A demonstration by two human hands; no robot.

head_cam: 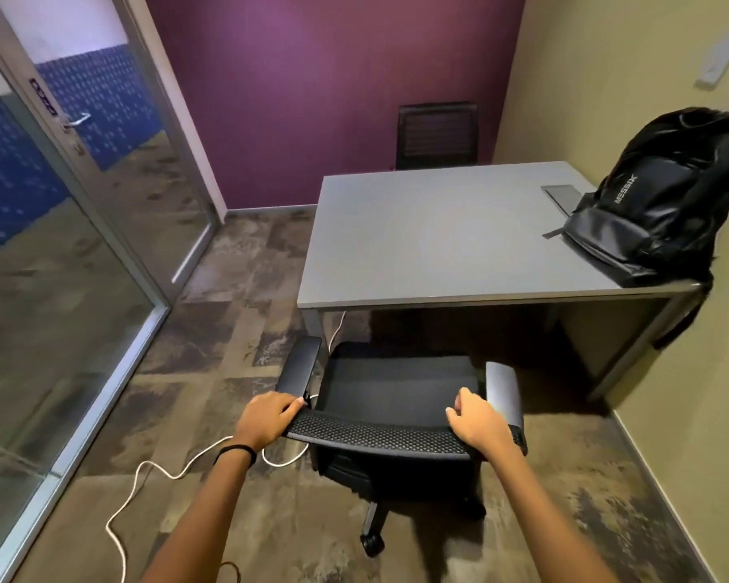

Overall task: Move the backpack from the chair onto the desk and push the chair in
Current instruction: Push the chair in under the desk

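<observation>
A black backpack (665, 199) stands upright on the right end of the grey desk (430, 241), leaning against the beige wall, one strap hanging over the desk's edge. A black office chair (396, 389) on castors stands in front of the desk, its seat facing the desk and mostly out from under it. My left hand (266, 416) grips the left end of the chair's mesh backrest top. My right hand (476, 422) grips the right end of the same backrest.
A white cable (152, 481) snakes over the carpet left of the chair and runs under the desk. A second dark chair (436, 134) stands behind the desk against the purple wall. Glass partition and door (72, 170) line the left side.
</observation>
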